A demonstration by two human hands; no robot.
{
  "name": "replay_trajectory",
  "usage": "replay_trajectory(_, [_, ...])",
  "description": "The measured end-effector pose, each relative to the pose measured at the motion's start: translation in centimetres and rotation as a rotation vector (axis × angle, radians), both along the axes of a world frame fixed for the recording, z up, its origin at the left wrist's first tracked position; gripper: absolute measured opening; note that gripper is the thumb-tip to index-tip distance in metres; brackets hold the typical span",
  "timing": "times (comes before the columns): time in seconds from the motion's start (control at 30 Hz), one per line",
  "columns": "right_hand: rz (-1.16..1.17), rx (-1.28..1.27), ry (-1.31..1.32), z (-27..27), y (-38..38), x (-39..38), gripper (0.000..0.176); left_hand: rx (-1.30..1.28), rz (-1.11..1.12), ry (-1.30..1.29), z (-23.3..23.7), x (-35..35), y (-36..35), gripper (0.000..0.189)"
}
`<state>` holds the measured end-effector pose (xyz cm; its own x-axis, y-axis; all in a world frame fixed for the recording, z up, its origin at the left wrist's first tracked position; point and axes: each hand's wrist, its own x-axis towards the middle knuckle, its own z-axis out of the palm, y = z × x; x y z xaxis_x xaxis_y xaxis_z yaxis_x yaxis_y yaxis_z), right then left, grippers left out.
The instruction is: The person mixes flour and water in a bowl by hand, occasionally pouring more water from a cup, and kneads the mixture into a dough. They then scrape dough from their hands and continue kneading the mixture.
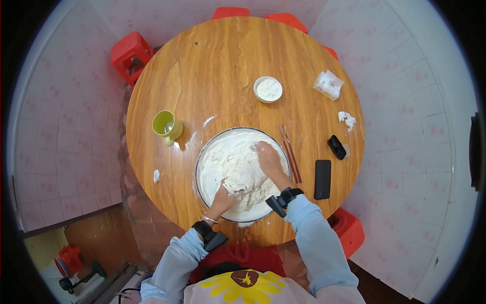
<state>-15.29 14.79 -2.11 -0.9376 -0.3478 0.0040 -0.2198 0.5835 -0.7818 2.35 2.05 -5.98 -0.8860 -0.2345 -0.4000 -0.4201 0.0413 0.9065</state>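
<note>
A wide basin with a dark rim holds loose white flour and a clumpy lump of dough. My left hand reaches in over the near left rim, its fingers closed on the left edge of the dough and partly hidden by it. On the far right side of the basin, my right hand has its fingers stretched into the flour, away from the lump, with flour on the fingertips. Two brown chopsticks lie just right of the basin.
On the round wooden table are a yellow-green mug, a white bowl of flour, a tissue pack, crumpled tissue, a black phone and a small black object. Red stools stand around it.
</note>
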Motion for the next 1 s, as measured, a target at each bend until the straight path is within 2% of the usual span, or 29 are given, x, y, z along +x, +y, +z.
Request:
replay_trajectory(0.03, [0.000,0.001,-0.002,0.8,1.3,-0.2,0.032,0.001,0.000,-0.002,0.1,0.4,-0.3,0.073])
replay_trajectory(0.1, [0.015,0.285,-0.241,2.2,3.2,-0.5,0.036,-0.376,-0.211,-0.108,1.5,0.5,-1.2,0.077])
replay_trajectory(0.13, [0.012,0.285,-0.241,1.4,3.6,0.0,0.036,-0.375,-0.214,-0.106,2.1,0.4,-1.3,0.077])
replay_trajectory(0.2, [0.005,0.283,-0.290,-0.6,3.9,1.2,0.042,-0.152,-0.058,0.054,3.4,-0.2,-1.7,0.075])
replay_trajectory(0.23, [0.006,0.280,-0.289,-1.2,3.6,1.4,0.042,-0.156,-0.057,0.054,3.3,-0.6,-1.6,0.075])
replay_trajectory(0.3, [-0.031,0.344,-0.413,-1.3,2.3,1.5,0.047,-0.015,0.000,-0.133,3.3,-2.1,-0.7,0.072])
replay_trajectory(0.33, [-0.038,0.340,-0.407,-1.2,1.9,1.6,0.047,-0.018,-0.006,-0.126,3.5,-2.7,-0.5,0.072])
replay_trajectory(0.4, [-0.128,0.163,-0.318,-0.6,1.1,2.1,0.047,0.319,0.206,-0.121,5.2,-3.4,-0.1,0.069])
replay_trajectory(0.5, [-0.106,0.044,-0.365,1.7,0.0,1.8,0.047,0.467,0.330,-0.143,8.0,-4.0,-0.4,0.061])
replay_trajectory(0.63, [-0.112,-0.072,-0.391,4.3,-1.7,2.5,0.042,0.581,0.376,-0.034,7.1,-4.2,-0.6,0.057])
replay_trajectory(0.7, [-0.032,-0.007,-0.298,5.8,-2.3,3.6,0.036,0.315,0.139,0.047,5.9,-4.3,-1.4,0.056])
replay_trajectory(0.73, [-0.030,-0.005,-0.297,6.2,-2.4,4.3,0.036,0.317,0.141,0.049,4.9,-3.9,-1.6,0.056])
replay_trajectory(0.8, [0.003,-0.026,-0.253,6.4,-2.4,6.3,0.029,0.028,-0.022,0.252,3.7,-2.5,-1.8,0.055])
replay_trajectory(0.83, [0.000,-0.025,-0.253,6.2,-2.2,7.3,0.029,0.031,-0.024,0.251,3.7,-1.8,-2.0,0.055])
replay_trajectory(0.9, [0.022,-0.098,-0.034,5.5,-2.0,9.3,0.022,-0.072,-0.154,0.268,5.9,-0.8,-2.3,0.057])
replay_trajectory(0.93, [0.019,-0.098,-0.034,5.3,-2.0,10.2,0.022,-0.072,-0.157,0.267,6.3,-0.4,-2.5,0.057])
replay_trajectory(1.0, [-0.079,-0.204,0.039,4.8,-2.0,11.8,0.017,-0.259,-0.272,0.413,6.8,0.4,-2.8,0.056])
